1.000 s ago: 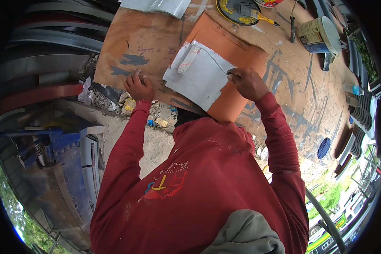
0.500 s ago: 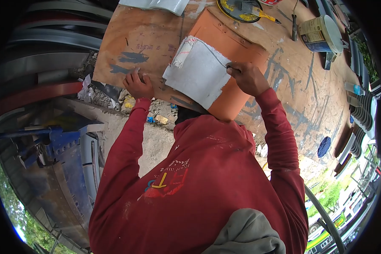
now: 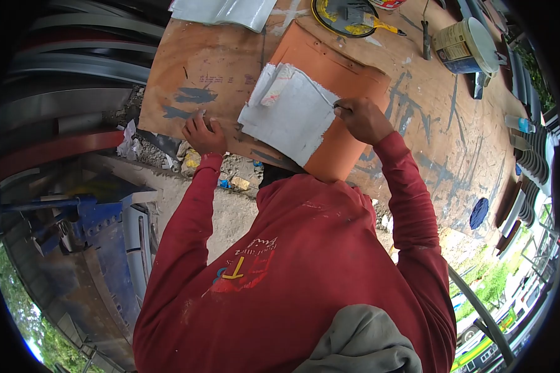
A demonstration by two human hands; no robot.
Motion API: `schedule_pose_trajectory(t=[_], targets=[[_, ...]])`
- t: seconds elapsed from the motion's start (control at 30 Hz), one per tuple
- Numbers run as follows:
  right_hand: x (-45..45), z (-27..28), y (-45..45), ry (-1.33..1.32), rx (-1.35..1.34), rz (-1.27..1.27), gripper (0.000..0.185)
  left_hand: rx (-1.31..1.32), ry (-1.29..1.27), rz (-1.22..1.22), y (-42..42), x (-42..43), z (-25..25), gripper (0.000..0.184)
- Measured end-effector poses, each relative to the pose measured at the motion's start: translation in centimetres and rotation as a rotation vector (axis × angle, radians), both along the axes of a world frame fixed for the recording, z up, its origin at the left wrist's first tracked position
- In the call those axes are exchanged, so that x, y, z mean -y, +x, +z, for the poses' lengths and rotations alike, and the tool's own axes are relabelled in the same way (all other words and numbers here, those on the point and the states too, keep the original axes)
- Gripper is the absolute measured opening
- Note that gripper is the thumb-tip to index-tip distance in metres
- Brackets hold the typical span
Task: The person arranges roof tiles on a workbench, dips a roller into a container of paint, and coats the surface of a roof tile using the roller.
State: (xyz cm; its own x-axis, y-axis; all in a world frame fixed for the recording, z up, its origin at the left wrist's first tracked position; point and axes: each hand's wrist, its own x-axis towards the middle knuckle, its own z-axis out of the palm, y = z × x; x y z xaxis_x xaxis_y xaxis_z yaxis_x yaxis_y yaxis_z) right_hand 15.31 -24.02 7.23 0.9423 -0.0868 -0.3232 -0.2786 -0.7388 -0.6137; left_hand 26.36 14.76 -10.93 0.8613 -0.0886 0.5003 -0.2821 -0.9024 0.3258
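Note:
My right hand is closed round the handle end of a small paint roller, whose thin wire frame reaches left across an orange roof tile. The pale roller sleeve lies on the tile's light grey painted area, near its upper left part. Bare orange shows along the tile's top and right side. My left hand rests at the front edge of the plywood table, left of the tile, fingers apart and holding nothing.
Above the tile, a yellow-handled paintbrush lies across a round paint-stained lid. A paint bucket stands at the right, beside a dark-handled tool. A grey-painted tile sits at upper left. A dark blue cloth lies at right.
My right hand has shifted slightly down, and the roller sleeve has moved inward from the tile's upper left edge onto the painted area. The left hand stays at the table edge.

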Motion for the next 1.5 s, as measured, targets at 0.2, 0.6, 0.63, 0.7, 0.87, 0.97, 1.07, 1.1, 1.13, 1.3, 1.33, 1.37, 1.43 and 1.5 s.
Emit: schedule_pose_trajectory(t=[0.2, 0.6, 0.63, 0.7, 0.87, 0.97, 1.07, 1.1, 1.13, 1.3, 1.33, 1.37, 1.43, 1.5], targets=[[0.7, 0.9, 2.0, -0.034, 0.048, 0.057, 0.026, -0.018, 0.015, 0.028, 0.0, 0.6, 0.1, 0.039], [1.8, 1.4, 3.0, 0.000, 0.011, 0.048, 0.024, 0.005, -0.004, 0.003, 0.3, 0.3, 0.0, 0.040], [1.8, 1.7, 3.1, -0.042, -0.018, 0.078, 0.024, -0.009, 0.004, 0.011, 0.3, 0.3, 0.2, 0.040], [0.8, 2.0, 3.2, -0.012, 0.000, 0.050, 0.023, -0.039, 0.014, 0.012, -0.3, 0.2, 0.2, 0.039], [1.5, 0.4, 1.7, 0.062, 0.020, -0.008, 0.024, -0.046, 0.005, -0.001, 0.0, 0.3, 0.5, 0.041], [3.8, 2.0, -0.3, -0.077, -0.138, 0.011, 0.023, -0.050, 0.006, 0.020, -0.1, 0.4, 0.7, 0.040], [5.9, 6.7, -1.7, -0.232, -0.277, 0.068, 0.022, -0.024, -0.002, 0.021, -0.1, 0.3, 0.3, 0.039], [6.4, 7.7, -2.0, -0.331, -0.375, 0.118, 0.022, -0.025, -0.006, 0.020, 0.0, 0.3, 0.3, 0.039], [6.6, 7.6, -2.6, -0.334, -0.378, 0.119, 0.022, -0.048, -0.008, 0.021, 0.0, 0.3, 0.4, 0.039], [3.2, 3.9, -1.6, -0.205, -0.118, -0.018, 0.021, -0.043, -0.019, 0.014, -0.1, 0.3, 0.4, 0.039], [1.8, 2.9, -0.3, -0.178, -0.099, -0.032, 0.021, -0.047, -0.026, 0.004, 0.0, 0.3, 0.4, 0.039], [0.7, 2.1, 0.6, -0.147, -0.080, -0.047, 0.022, -0.053, -0.029, -0.008, 0.0, 0.2, 0.5, 0.039], [-0.1, 0.9, 1.1, -0.101, -0.042, -0.063, 0.022, -0.052, -0.028, 0.002, 0.0, 0.3, 0.3, 0.039], [-0.2, 0.8, 0.8, -0.054, -0.008, -0.075, 0.023, -0.057, -0.024, 0.016, 0.1, 0.0, 0.2, 0.040]])
